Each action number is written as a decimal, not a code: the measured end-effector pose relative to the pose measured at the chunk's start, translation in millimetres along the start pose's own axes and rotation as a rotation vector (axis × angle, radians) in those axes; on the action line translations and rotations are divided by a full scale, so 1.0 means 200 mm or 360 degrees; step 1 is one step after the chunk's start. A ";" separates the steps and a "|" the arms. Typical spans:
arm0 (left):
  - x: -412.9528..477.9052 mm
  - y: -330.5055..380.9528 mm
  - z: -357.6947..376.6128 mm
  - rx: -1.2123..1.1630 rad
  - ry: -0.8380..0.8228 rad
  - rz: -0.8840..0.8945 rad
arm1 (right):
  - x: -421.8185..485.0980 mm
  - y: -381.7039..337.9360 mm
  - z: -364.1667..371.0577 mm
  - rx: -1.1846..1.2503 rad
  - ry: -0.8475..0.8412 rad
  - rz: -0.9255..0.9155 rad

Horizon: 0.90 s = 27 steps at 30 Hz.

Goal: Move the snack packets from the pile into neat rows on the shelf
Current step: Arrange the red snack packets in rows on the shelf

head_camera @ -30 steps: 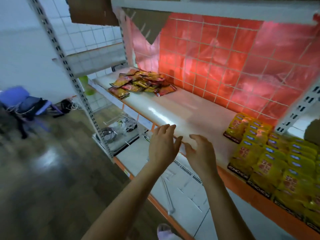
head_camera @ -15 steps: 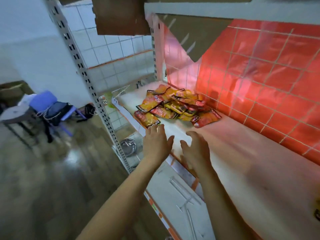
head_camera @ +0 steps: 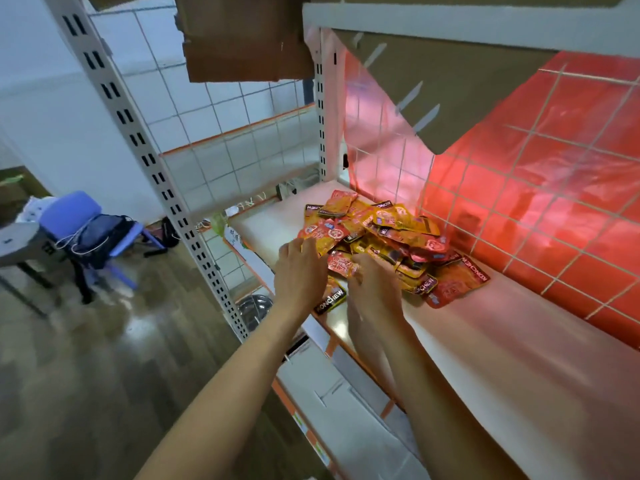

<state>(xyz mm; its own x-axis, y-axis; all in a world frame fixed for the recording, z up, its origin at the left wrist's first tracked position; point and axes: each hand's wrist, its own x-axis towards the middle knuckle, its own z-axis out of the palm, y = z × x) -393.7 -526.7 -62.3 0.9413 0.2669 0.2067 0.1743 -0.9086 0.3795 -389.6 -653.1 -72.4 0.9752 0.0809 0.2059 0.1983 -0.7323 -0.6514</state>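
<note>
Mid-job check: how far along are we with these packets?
Done: no neat row shows in this view. In hand: the left hand and right hand reach onto the near edge of the pile; neither plainly grips a packet yet. Left: the whole jumbled pile of red and orange packets lies by the red tiled wall, waiting to be lined up along the shelf.

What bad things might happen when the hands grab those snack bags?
1. One packet lies at the front edge of the shelf, partly hidden by the left hand. A nudge might knock it down to the floor.
2. The pile is loose and overlapping, so pulling one bag may drag others along.
3. The bags look shiny, so a big handful could slide out of the grip of the right hand.
</note>
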 end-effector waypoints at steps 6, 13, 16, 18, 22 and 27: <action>0.24 -0.06 0.04 -0.0040 -0.0143 0.0081 | 0.09 -0.04 0.14 -0.0380 -0.0007 0.0134; 0.29 -0.11 0.11 -0.0108 -0.0133 0.0125 | 0.07 -0.10 0.19 -0.0575 0.0111 0.0258; 0.26 -0.12 0.10 -0.0211 -0.0053 0.0177 | 0.03 -0.10 0.16 -0.0554 0.0228 0.0222; 0.24 -0.12 0.08 -0.0340 -0.0064 0.0134 | 0.00 -0.10 0.15 -0.0485 0.0213 0.0247; 0.19 -0.14 0.04 -0.0521 -0.0039 0.0079 | 0.00 -0.15 0.16 -0.0659 0.0067 0.0330; 0.17 -0.17 0.00 -0.0838 0.0045 0.0028 | -0.01 -0.21 0.19 -0.0833 0.0102 0.0513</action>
<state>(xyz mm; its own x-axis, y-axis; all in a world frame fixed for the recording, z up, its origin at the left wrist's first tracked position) -368.4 -487.1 -67.4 0.9333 0.2682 0.2389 -0.0173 -0.6308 0.7757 -395.7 -597.4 -73.3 0.9670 -0.2286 0.1125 -0.1957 -0.9491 -0.2468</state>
